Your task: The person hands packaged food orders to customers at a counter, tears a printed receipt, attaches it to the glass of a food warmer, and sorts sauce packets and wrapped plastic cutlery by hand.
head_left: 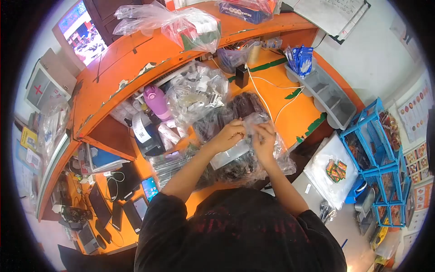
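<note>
— What can't you make out?

— The dark contents of the crinkled clear plastic bag (253, 149); glare hides them.

— And the hands?

— The left hand (230, 135) and right hand (263, 140) each pinch the bag's top in a closed grip, over the orange worktop (290, 109).

— Other containers?

— Beyond the grip, a clear bag of white packets (199, 93); right of it, blue wire baskets (378, 149) of small packets.

An orange counter (290, 102) carries clear plastic bags (199, 93), a purple bottle (156, 102) and phones (136, 206).

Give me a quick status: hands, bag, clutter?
Left hand and right hand both pinching the clear plastic bag. Bag on orange counter. More bags crowd around.
</note>
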### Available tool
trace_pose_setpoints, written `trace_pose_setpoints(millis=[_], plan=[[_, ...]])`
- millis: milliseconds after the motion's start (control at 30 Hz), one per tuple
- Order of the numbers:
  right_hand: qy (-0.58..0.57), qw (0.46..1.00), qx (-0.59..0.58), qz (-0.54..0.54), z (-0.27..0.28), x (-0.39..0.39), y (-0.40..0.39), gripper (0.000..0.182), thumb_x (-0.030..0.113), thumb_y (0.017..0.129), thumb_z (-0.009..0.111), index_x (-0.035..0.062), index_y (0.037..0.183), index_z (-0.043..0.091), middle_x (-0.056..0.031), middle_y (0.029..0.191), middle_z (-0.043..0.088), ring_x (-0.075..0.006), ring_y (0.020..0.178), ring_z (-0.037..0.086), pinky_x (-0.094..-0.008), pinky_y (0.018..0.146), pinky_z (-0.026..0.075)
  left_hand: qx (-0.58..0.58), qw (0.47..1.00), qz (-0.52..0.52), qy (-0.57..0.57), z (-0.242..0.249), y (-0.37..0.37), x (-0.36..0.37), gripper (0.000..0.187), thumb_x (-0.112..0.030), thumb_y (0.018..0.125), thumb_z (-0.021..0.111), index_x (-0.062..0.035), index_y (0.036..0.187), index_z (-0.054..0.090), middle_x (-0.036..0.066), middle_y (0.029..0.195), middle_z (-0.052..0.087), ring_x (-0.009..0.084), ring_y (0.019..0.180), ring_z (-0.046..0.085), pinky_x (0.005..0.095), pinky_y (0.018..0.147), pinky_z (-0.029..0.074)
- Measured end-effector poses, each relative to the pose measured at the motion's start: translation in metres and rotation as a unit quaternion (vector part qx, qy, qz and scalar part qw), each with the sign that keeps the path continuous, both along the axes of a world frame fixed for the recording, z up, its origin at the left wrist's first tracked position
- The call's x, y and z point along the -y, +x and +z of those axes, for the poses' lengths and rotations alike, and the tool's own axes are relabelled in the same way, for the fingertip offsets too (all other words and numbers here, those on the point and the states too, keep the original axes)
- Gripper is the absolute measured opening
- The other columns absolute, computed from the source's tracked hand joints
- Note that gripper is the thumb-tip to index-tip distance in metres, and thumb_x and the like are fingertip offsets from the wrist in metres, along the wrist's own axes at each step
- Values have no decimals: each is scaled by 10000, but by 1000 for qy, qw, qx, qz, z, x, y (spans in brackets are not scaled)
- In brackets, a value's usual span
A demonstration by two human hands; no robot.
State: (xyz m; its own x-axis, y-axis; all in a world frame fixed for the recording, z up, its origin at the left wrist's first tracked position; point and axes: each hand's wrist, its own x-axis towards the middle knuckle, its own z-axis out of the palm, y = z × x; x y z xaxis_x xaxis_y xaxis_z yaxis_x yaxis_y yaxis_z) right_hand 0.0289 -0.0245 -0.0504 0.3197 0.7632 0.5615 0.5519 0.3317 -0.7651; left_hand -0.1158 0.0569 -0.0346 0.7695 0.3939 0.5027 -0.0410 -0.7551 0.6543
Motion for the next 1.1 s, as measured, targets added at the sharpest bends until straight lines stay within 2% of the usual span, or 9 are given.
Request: trace_pose_setpoints(millis=[67, 133, 267, 367, 500, 667, 800, 867, 1100], plan=[[-44, 992, -65, 95, -6, 2, -3, 282, -35, 667, 552, -11, 946, 586, -115, 789, 536, -219, 767, 523, -299, 825, 378, 35, 985, 23, -169, 9, -2, 4, 54, -23, 696, 454, -22, 675, 505, 76, 720, 424, 197, 740, 429, 291, 704, 340], [-200, 861, -420, 206, -9, 9, -7, 258, 21, 673, 597, 10, 930, 592, -111, 861, 525, -181, 806, 509, -248, 771, 364, 60, 975, 24, -214, 8, -3, 7, 65, -42, 703, 450, -24, 668, 502, 71, 742, 401, 192, 759, 416, 286, 714, 330], [-187, 858, -405, 253, -12, 14, -5, 224, 89, 697, 608, 19, 909, 600, -120, 935, 494, -206, 913, 453, -282, 817, 333, 107, 957, -4, -268, 11, 0, 8, 132, -119, 729, 432, -37, 639, 482, 60, 804, 324, 177, 801, 363, 274, 742, 291], [-165, 935, 154, 275, 52, 35, -4, 332, 257, 654, 649, 31, 894, 609, -164, 985, 458, -317, 1038, 301, -376, 887, 238, 40, 972, -22, -229, 31, 4, 15, 153, -158, 713, 421, -49, 609, 449, 62, 827, 331, 174, 883, 315, 267, 794, 242], [-296, 869, 278, 283, 83, 42, -9, 404, 278, 601, 681, 73, 942, 614, -192, 1031, 493, -336, 1065, 358, -414, 860, 319, -30, 991, -50, -123, 65, 11, 35, 134, -142, 691, 413, -50, 594, 402, 63, 817, 304, 185, 850, 308, 279, 794, 239], [14, 914, 263, 309, 90, 28, 16, 369, 233, 604, 660, 64, 929, 616, -177, 903, 579, -300, 878, 531, -385, 808, 378, 106, 959, -27, -263, 57, 12, 23, 152, -155, 686, 421, -41, 590, 394, 63, 825, 308, 184, 836, 320, 275, 797, 243], [-191, 844, 334, 374, 114, 47, 15, 385, 168, 611, 642, 50, 974, 595, -163, 925, 576, -283, 893, 526, -379, 812, 384, 54, 990, -97, -89, 59, 25, 46, 155, -144, 712, 393, -21, 623, 424, 73, 824, 343, 183, 802, 345, 294, 719, 300], [-281, 805, 355, 384, 118, 50, 19, 397, 143, 611, 636, 42, 991, 585, -162, 926, 576, -280, 893, 526, -378, 811, 387, 46, 961, -91, -258, 73, 29, 57, 172, -159, 691, 403, -22, 588, 395, 80, 781, 341, 194, 780, 340, 301, 688, 306], [-7, 929, 2, 370, 177, 70, 75, 635, 289, 613, 707, 56, 1158, 479, -151, 1199, 446, -291, 1143, 391, -395, 943, 296, 213, 946, -38, -242, 90, 28, 41, 288, -287, 696, 336, -42, 549, 308, 65, 705, 311, 169, 715, 304, 266, 668, 237]])
